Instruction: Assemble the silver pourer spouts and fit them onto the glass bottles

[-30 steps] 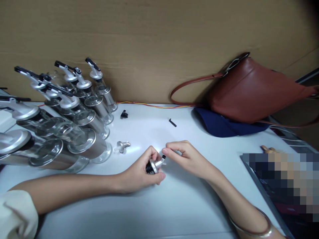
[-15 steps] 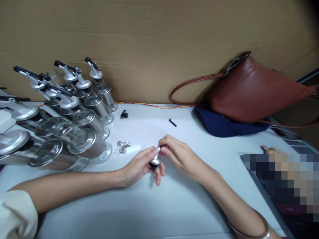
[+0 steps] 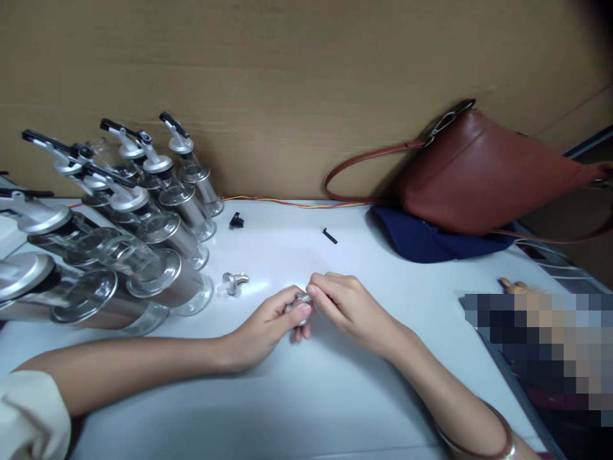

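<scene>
My left hand (image 3: 268, 329) is wrapped round a silver bottle pourer (image 3: 301, 299), held above the table in front of me. Most of the pourer is hidden by the fingers. At the spout's tip, my right hand (image 3: 352, 306) is closed in a pinch; whether a small part sits between those fingers is hidden. Another silver pourer spout (image 3: 234, 283) lies to the left of my hands. Farther back are a small black plastic stopper-like piece (image 3: 236, 221) and a thin black strip with a bent end (image 3: 330, 236).
Several glass and metal bottles (image 3: 179, 198), most topped with pourers, crowd the left side. A brown leather bag (image 3: 450, 172) rests on a dark blue cap (image 3: 416, 239) at the back right. Thin wires (image 3: 287, 202) run along the cardboard wall (image 3: 287, 96). Another person's blurred hand (image 3: 514, 286) shows at right.
My left hand has turned the pourer and its thumb has moved down over the collar. The black base, visible before, is now covered. My right hand remains at the spout's tip.
</scene>
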{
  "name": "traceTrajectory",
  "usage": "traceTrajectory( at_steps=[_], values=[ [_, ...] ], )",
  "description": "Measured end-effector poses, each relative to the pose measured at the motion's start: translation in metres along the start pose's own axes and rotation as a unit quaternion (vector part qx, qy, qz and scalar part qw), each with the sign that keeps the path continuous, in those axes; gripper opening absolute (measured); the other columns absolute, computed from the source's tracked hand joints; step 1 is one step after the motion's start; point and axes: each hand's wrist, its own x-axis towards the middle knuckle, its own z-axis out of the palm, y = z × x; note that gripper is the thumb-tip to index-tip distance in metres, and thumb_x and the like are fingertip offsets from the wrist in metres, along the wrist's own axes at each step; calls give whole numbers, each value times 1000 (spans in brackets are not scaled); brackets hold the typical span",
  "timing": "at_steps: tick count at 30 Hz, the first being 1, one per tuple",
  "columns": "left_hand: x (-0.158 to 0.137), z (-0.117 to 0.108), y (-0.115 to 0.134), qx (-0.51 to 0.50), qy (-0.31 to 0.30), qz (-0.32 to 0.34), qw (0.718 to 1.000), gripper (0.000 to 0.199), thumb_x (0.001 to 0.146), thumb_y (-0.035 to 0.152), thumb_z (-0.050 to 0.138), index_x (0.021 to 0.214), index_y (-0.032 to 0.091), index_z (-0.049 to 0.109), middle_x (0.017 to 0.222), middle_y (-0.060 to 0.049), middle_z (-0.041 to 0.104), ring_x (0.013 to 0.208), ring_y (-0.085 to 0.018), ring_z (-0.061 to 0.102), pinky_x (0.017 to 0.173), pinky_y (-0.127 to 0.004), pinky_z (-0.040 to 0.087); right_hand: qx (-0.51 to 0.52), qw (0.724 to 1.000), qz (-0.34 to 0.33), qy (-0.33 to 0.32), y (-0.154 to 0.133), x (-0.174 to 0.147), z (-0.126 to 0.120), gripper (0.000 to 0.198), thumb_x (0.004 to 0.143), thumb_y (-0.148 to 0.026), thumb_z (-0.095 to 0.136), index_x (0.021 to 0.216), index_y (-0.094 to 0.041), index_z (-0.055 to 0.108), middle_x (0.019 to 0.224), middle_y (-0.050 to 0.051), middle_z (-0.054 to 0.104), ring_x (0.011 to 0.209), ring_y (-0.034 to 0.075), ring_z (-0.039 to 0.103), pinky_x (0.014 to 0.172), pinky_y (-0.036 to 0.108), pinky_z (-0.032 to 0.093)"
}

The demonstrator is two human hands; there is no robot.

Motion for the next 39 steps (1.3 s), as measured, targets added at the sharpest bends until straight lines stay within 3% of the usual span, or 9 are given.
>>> traceTrajectory(
  at_steps=[4, 8, 10, 14, 17, 22, 29, 33, 39],
  values=[
    [-1, 0, 2, 24, 15, 13, 1000, 31, 93, 45, 46, 81, 17, 54, 89, -2, 47, 72, -13, 49, 69, -28, 42, 102, 993, 53, -13, -1, 0, -1, 35, 96, -26, 38, 63, -20, 48, 57, -2, 58, 52, 10, 51, 57, 22, 36],
    [-6, 0, 6, 131, 76, 48, 987, 18, 90, 35, 52, 83, 19, 58, 101, -4, 42, 90, -17, 47, 79, -28, 40, 119, 985, 101, 68, 4, 0, -8, 43, 96, -33, 38, 54, -21, 37, 46, -6, 38, 43, 9, 37, 48, 23, 30],
    [-7, 0, 7, 138, 81, 51, 986, 17, 91, 33, 51, 85, 19, 58, 98, -3, 44, 92, -17, 46, 82, -28, 39, 141, 978, 121, 99, 9, 0, -13, 41, 95, -36, 39, 57, -21, 44, 49, -4, 45, 47, 10, 44, 51, 23, 36],
    [-7, 0, 8, 75, 64, 24, 995, 18, 94, 35, 46, 93, 19, 55, 87, -2, 51, 80, -15, 48, 77, -28, 40, 213, 959, 142, 121, 24, 1, -22, 19, 84, -36, 59, 84, -18, 65, 74, 3, 66, 65, 15, 59, 63, 26, 47],
    [-7, 1, 7, 46, 63, 13, 997, 20, 93, 37, 47, 93, 18, 54, 88, -3, 54, 79, -15, 48, 75, -27, 41, 162, 970, 132, 121, 33, -2, -27, 19, 85, -34, 57, 93, -19, 67, 87, 6, 67, 75, 17, 62, 69, 29, 48],
    [-6, 1, 7, 49, 72, 13, 996, 21, 94, 37, 46, 91, 18, 54, 87, -3, 52, 78, -15, 46, 75, -27, 40, 27, 984, 173, 37, 37, -7, -34, 17, 90, -29, 49, 89, -20, 63, 80, 4, 70, 75, 19, 64, 70, 30, 45],
    [-7, 1, 7, 60, 79, 17, 995, 21, 94, 38, 45, 91, 19, 54, 85, -2, 50, 79, -16, 44, 75, -27, 38, 22, 974, 211, -79, 44, -13, -44, 17, 83, -33, 57, 73, -20, 59, 64, -1, 59, 59, 13, 51, 57, 25, 38],
    [-7, 1, 7, 58, 81, 18, 995, 20, 94, 36, 45, 91, 19, 53, 86, -2, 51, 79, -16, 45, 75, -27, 39, 50, 962, 226, -144, 50, -19, -50, 9, 77, -22, 57, 73, -18, 64, 63, -2, 60, 59, 12, 52, 57, 24, 40],
    [-6, 0, 6, 58, 71, 14, 996, 20, 95, 36, 44, 92, 19, 53, 86, -2, 50, 79, -16, 44, 75, -27, 38, 48, 953, 235, -186, 44, -21, -52, 7, 70, -18, 62, 74, -19, 68, 61, -2, 61, 56, 12, 52, 53, 23, 39]
  ],
)
